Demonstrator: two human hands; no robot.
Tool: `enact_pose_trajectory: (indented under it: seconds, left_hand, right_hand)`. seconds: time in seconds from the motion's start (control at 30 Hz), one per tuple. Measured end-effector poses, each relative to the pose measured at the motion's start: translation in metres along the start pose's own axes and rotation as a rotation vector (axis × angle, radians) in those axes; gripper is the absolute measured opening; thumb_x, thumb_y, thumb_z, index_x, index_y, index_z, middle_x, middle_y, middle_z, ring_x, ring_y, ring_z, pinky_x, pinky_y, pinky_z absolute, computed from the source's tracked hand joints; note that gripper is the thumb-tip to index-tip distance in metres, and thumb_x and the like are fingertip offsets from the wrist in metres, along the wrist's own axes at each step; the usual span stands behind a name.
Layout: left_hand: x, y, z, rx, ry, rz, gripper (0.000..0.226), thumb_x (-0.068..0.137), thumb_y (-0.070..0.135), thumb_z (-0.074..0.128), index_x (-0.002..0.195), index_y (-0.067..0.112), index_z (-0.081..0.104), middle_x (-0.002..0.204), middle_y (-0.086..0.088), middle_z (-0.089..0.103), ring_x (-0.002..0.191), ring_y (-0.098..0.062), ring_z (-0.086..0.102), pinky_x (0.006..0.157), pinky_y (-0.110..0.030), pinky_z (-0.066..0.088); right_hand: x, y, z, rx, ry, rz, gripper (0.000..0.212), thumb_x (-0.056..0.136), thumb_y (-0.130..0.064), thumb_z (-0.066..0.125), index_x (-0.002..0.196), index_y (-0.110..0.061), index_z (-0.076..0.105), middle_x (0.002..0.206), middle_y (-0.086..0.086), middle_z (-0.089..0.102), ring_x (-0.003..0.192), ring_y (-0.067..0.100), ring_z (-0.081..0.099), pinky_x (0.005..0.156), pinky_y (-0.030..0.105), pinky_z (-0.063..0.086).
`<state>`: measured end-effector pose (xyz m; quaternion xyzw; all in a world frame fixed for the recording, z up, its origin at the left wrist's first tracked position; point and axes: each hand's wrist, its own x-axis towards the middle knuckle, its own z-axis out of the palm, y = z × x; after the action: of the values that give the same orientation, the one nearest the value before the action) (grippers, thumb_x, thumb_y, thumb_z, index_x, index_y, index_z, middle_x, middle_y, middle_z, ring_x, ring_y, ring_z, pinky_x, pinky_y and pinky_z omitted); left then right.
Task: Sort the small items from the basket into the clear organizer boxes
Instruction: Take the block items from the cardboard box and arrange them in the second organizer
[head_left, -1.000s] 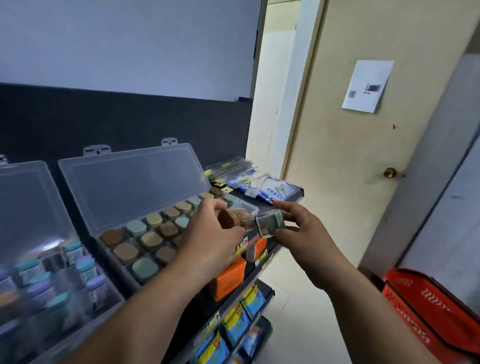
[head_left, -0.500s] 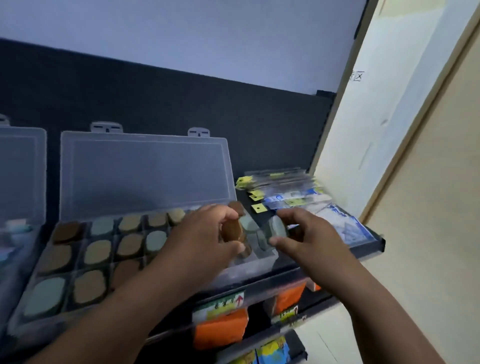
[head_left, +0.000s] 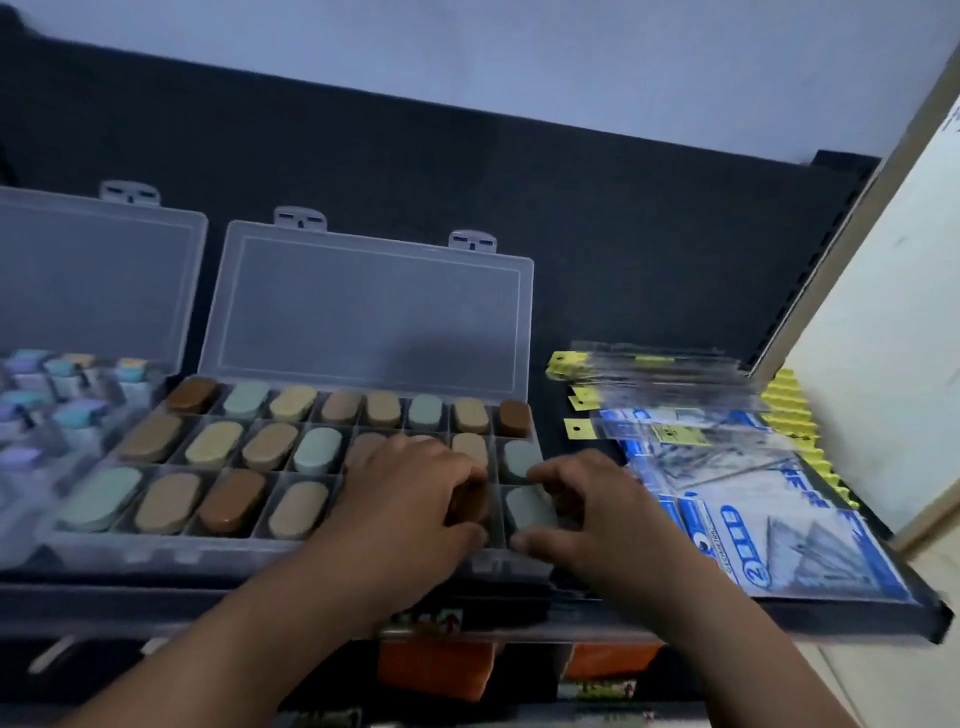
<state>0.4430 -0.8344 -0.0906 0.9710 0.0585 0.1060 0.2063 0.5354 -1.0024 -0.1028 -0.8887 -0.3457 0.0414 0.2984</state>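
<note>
Head view: both hands lowering small cases into organizer box (head_left: 291, 540), front-right compartments.
Left hand (head_left: 410, 499) fingers clamped on brown case (head_left: 470, 501), right hand (head_left: 597, 512) fingers pinching grey-green case (head_left: 527, 506); risk of tilting, jamming on divider.

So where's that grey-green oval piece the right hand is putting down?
The grey-green oval piece sits in the front-right corner compartment of the open clear plastic organizer box, under the right hand's fingertips, beside the brown piece under the left hand.
</note>
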Motion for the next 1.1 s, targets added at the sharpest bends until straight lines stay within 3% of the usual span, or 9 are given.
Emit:
enact_pose_trajectory:
  seconds: [0.1, 0.2, 0.3, 0.47, 0.7, 0.9, 1.0, 1.1]
  left_hand:
    - [-0.004, 0.002, -0.001, 0.007, -0.004, -0.014, 0.038, 0.087, 0.050, 0.056, 0.123, 0.041, 0.049, 0.115, 0.018, 0.047, 0.111, -0.007, 0.031, 0.094, -0.030, 0.032]
    - [-0.005, 0.004, -0.003, 0.009, 0.039, 0.021, 0.031, 0.091, 0.046, 0.053, 0.121, 0.038, 0.053, 0.114, 0.019, 0.050, 0.108, -0.005, 0.034, 0.094, -0.028, 0.034]
    - [-0.003, 0.005, -0.003, 0.034, 0.030, 0.051, 0.021, 0.094, 0.041, 0.050, 0.112, 0.035, 0.058, 0.108, 0.018, 0.051, 0.104, -0.006, 0.039, 0.092, -0.027, 0.037]
    - [-0.002, 0.004, 0.002, 0.078, 0.009, 0.086, 0.022, 0.095, 0.041, 0.047, 0.111, 0.034, 0.060, 0.107, 0.017, 0.052, 0.102, -0.006, 0.041, 0.091, -0.031, 0.041]
    - [0.000, 0.003, -0.002, 0.085, -0.020, 0.105, 0.025, 0.095, 0.044, 0.045, 0.114, 0.034, 0.058, 0.112, 0.016, 0.051, 0.105, -0.006, 0.038, 0.094, -0.029, 0.037]
    - [0.027, 0.000, -0.016, 0.025, 0.034, 0.032, 0.026, 0.096, 0.033, 0.048, 0.119, 0.027, 0.058, 0.116, 0.009, 0.054, 0.105, -0.009, 0.047, 0.094, -0.029, 0.041]
    - [0.047, 0.000, -0.017, 0.073, -0.021, 0.004, 0.019, 0.096, 0.027, 0.048, 0.105, 0.021, 0.063, 0.103, 0.003, 0.058, 0.094, -0.013, 0.052, 0.084, -0.029, 0.045]
    - [0.055, -0.002, -0.009, 0.128, -0.092, 0.026, 0.015, 0.094, 0.028, 0.050, 0.089, 0.019, 0.061, 0.095, 0.001, 0.056, 0.087, -0.016, 0.052, 0.076, -0.031, 0.045]
  right_hand:
    - [-0.002, 0.001, -0.002, 0.014, 0.003, -0.059, 0.043, 0.076, -0.046, 0.074, 0.114, -0.035, 0.057, 0.103, -0.021, 0.048, 0.096, -0.008, 0.049, 0.081, 0.009, 0.040]
    - [-0.001, 0.002, -0.001, -0.029, 0.047, -0.153, 0.027, 0.086, -0.034, 0.067, 0.112, -0.028, 0.063, 0.097, -0.022, 0.048, 0.092, -0.009, 0.048, 0.077, 0.003, 0.034]
    - [0.002, 0.003, 0.002, -0.108, 0.057, -0.208, 0.028, 0.091, -0.030, 0.060, 0.119, -0.026, 0.063, 0.101, -0.018, 0.048, 0.097, -0.003, 0.045, 0.081, 0.006, 0.030]
    - [0.002, 0.001, 0.003, -0.184, 0.041, -0.190, 0.032, 0.094, -0.036, 0.054, 0.125, -0.029, 0.059, 0.107, -0.009, 0.049, 0.102, 0.006, 0.046, 0.084, 0.015, 0.033]
    - [-0.001, -0.007, 0.000, -0.201, 0.079, -0.116, 0.022, 0.090, -0.043, 0.057, 0.105, -0.026, 0.060, 0.097, -0.012, 0.048, 0.094, 0.005, 0.046, 0.081, 0.020, 0.038]
    - [0.031, 0.001, -0.011, -0.158, 0.160, -0.067, 0.024, 0.091, -0.029, 0.061, 0.113, -0.022, 0.066, 0.103, -0.005, 0.056, 0.099, 0.012, 0.053, 0.083, 0.021, 0.038]
    - [0.047, 0.005, -0.007, -0.142, 0.102, -0.038, 0.030, 0.090, -0.029, 0.063, 0.119, -0.023, 0.065, 0.107, -0.002, 0.055, 0.102, 0.014, 0.053, 0.088, 0.026, 0.041]
    - [0.051, 0.010, 0.001, -0.167, 0.041, -0.015, 0.032, 0.090, -0.031, 0.063, 0.121, -0.024, 0.064, 0.104, -0.001, 0.052, 0.097, 0.014, 0.051, 0.083, 0.026, 0.040]
